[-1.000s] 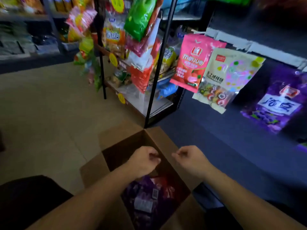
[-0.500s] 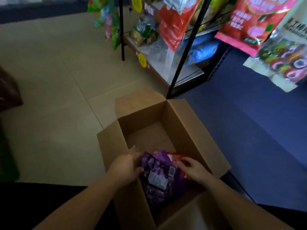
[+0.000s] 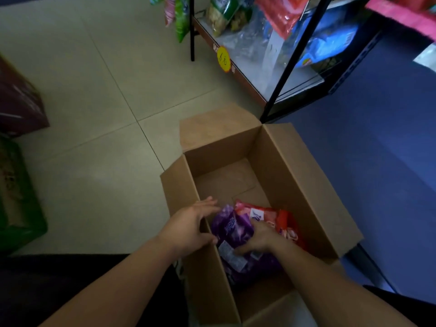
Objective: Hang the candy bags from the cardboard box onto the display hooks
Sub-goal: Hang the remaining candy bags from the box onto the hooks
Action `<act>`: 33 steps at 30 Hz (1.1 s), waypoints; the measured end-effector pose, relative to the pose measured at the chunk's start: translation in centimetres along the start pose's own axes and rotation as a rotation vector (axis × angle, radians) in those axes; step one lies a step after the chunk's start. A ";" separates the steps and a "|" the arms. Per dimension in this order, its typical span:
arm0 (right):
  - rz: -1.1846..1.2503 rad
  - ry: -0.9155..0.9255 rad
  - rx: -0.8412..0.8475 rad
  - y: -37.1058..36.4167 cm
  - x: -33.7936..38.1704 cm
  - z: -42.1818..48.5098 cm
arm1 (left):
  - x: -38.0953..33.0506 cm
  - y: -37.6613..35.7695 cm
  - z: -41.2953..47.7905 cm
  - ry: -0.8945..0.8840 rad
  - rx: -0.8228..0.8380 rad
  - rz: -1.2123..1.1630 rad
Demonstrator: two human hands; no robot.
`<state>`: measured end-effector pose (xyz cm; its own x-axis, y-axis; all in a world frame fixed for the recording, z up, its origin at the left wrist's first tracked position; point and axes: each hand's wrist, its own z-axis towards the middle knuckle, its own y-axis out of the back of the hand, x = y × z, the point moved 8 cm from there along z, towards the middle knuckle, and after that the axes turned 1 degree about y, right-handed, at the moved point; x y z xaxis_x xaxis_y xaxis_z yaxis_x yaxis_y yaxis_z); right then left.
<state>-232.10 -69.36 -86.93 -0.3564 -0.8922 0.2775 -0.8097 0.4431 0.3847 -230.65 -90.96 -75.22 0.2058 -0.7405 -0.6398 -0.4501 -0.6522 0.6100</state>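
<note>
1. Cardboard box [image 3: 278, 161]: one, brown, top open, flaps folded outward. It stands on the tiled floor [image 3: 94, 114] where that meets the blue floor covering [image 3: 377, 161]. The far half of the box bottom is bare.
2. Purple candy bag [image 3: 232, 228]: lies in the near half of the box against the left wall, with a white label patch toward the near end. More purple packaging lies beneath it; the count cannot be told.
3. Red candy bag [image 3: 266, 214]: lies in the near half of the box, touching the purple candy bag on its right side. Red-orange packaging continues toward the right wall.
4. Left hand [image 3: 191, 228]: over the rim of the box's left wall, fingers straight and spread, thumb held apart. It holds nothing. Whether the fingertips touch the purple candy bag cannot be told.
5. Right hand [image 3: 258, 237]: inside the box, on the purple candy bag. The fingers curl down over the bag's right edge beside the red candy bag, the thumb lies at the label end, and the hand grips the bag.
6. Shelf rack [image 3: 290, 67]: black posts, standing just beyond the box's far right corner. A yellow price tag [image 3: 223, 59] is on the front edge of the lower shelf, and a blue packet [image 3: 330, 41] lies on that shelf.
7. Dark red carton [image 3: 18, 102] and green carton [image 3: 16, 197]: both at the left edge of the floor, well apart from the box
</note>
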 end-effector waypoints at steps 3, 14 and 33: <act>0.018 0.027 -0.014 -0.8 -0.6 -0.3 | 0.0 0.1 -0.1 0.019 0.004 0.000; -0.186 0.326 -0.346 15.6 0.5 -12.9 | -2.2 -1.6 0.7 0.143 0.023 0.425; 0.751 0.397 -0.359 21.8 -5.9 -20.6 | -17.4 -6.6 7.4 0.140 0.031 -0.915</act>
<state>-238.06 -52.61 -62.09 -0.4901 -0.2938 0.8207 -0.2137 0.9533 0.2136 -237.74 -72.53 -71.57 0.5946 0.0470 -0.8026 -0.0827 -0.9894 -0.1193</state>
